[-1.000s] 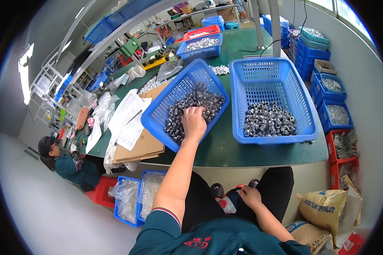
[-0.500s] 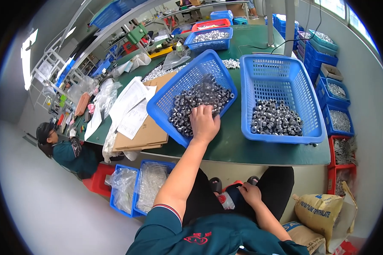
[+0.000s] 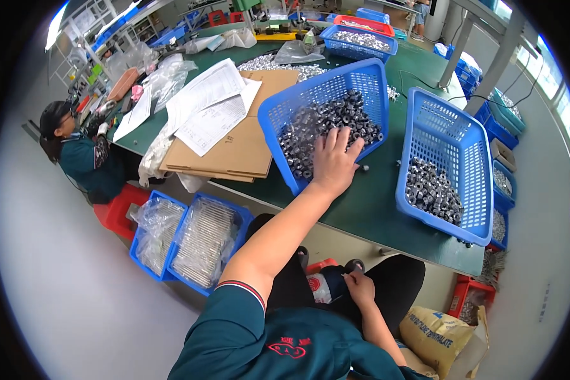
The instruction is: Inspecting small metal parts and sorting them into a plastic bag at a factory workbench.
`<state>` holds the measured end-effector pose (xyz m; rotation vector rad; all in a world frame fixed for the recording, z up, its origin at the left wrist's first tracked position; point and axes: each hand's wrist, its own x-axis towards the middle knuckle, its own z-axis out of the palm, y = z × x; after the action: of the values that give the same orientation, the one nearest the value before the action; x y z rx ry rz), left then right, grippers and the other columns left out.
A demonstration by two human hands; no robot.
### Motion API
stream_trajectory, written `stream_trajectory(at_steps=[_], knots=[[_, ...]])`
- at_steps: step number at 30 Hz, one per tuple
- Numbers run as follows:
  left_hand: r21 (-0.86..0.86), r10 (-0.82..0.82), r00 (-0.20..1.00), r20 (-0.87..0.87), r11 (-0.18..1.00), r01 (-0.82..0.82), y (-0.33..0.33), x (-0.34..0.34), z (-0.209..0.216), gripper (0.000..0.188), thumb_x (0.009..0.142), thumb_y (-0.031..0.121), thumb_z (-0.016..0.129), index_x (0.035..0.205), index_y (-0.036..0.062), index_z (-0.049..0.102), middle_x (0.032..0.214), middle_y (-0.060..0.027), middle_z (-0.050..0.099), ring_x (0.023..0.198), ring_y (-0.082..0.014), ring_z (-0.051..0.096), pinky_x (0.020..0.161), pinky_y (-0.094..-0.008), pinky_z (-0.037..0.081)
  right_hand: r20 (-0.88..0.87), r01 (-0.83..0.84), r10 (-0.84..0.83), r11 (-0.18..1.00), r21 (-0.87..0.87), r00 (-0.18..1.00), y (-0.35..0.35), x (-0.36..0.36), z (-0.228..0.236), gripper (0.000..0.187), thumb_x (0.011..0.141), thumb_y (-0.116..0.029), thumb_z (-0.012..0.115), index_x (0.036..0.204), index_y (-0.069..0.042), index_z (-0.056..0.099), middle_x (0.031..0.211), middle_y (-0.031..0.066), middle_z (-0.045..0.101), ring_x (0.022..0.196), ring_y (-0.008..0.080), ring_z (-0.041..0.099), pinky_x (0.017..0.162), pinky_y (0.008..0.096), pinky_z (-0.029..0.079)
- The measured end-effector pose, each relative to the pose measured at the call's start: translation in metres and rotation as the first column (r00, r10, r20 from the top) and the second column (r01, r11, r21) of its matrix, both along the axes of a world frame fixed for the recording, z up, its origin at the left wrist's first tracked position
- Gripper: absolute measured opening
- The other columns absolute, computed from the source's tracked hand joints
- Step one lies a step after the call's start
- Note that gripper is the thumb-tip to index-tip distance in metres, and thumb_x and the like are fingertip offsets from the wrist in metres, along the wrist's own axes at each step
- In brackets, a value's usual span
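Note:
A blue mesh-sided plastic basket (image 3: 273,114) stands skewed on the table, with a heap of small dark-silver metal bushings (image 3: 345,112) in it. My left hand (image 3: 335,163) lies over the near right side of this heap, fingers spread and touching the bushings. On the right, a second blue basket (image 3: 440,117) holds a smaller pile of similar metal bushings (image 3: 432,191). My right hand (image 3: 360,288) rests low over my lap, its fingers curled together; whatever they may hold is too small to make out. One loose bushing (image 3: 365,168) sits on the tabletop beside the left basket.
The green table (image 3: 354,212) carries cardboard (image 3: 234,152) and paper sheets (image 3: 202,95) left of the baskets. Farther back is another blue basket of shiny parts (image 3: 361,41). Blue crates (image 3: 199,247) stand below at left, near a seated co-worker (image 3: 85,158). A yellow sack (image 3: 434,335) lies lower right.
The view has turned, so the baskets appear farther right and tilted. My left hand's fingers have spread wider over the bushings. My right hand stays over my lap.

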<state>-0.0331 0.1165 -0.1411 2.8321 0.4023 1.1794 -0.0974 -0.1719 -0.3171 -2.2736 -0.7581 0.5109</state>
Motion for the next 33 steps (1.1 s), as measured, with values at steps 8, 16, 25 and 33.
stream_trajectory(at_steps=[8, 16, 25, 33], knots=[[-0.012, -0.128, 0.991, 0.038, 0.992, 0.129, -0.009, -0.009, -0.011, 0.042, 0.072, 0.017, 0.078, 0.113, 0.0138, 0.066, 0.132, -0.0113, 0.053, 0.127, -0.0324, 0.045, 0.103, -0.048, 0.035, -0.077, 0.128, -0.12, 0.986, 0.106, 0.99, 0.003, 0.001, 0.013, 0.022, 0.088, -0.026, 0.067, 0.089, -0.004, 0.068, 0.073, 0.0185, 0.064, 0.067, 0.0332, 0.066, 0.062, 0.0389, 0.05], [-0.047, -0.207, 0.978, 0.023, 0.977, 0.208, -0.008, -0.01, -0.017, 0.038, 0.075, 0.018, 0.076, 0.111, 0.013, 0.067, 0.129, -0.0108, 0.055, 0.126, -0.0312, 0.046, 0.102, -0.0457, 0.036, 0.208, -0.028, -0.031, 0.961, 0.276, 0.978, 0.022, 0.0, 0.083, 0.011, 0.086, -0.011, 0.07, 0.088, -0.001, 0.065, 0.073, 0.0157, 0.064, 0.062, 0.0279, 0.063, 0.058, 0.0333, 0.049], [-0.063, -0.292, 0.952, 0.094, 0.952, 0.299, -0.013, -0.005, -0.009, 0.036, 0.073, 0.018, 0.076, 0.108, 0.0109, 0.067, 0.123, -0.0101, 0.058, 0.123, -0.0278, 0.048, 0.1, -0.0433, 0.037, 0.242, -0.054, -0.038, 0.93, 0.363, 0.97, 0.035, -0.001, 0.122, 0.009, 0.085, -0.006, 0.07, 0.086, -0.001, 0.064, 0.073, 0.0131, 0.065, 0.06, 0.0254, 0.062, 0.057, 0.0318, 0.049], [-0.184, -0.278, 0.888, -0.367, 0.957, 0.224, -0.032, 0.075, 0.004, 0.027, 0.076, 0.024, 0.068, 0.098, 0.008, 0.069, 0.108, -0.0121, 0.062, 0.114, -0.0304, 0.053, 0.1, -0.0429, 0.041, 0.191, 0.0, -0.054, 0.962, 0.274, 0.98, 0.023, -0.01, 0.11, 0.01, 0.087, -0.009, 0.07, 0.087, -0.001, 0.065, 0.069, 0.012, 0.062, 0.056, 0.0192, 0.058, 0.054, 0.0293, 0.046]])
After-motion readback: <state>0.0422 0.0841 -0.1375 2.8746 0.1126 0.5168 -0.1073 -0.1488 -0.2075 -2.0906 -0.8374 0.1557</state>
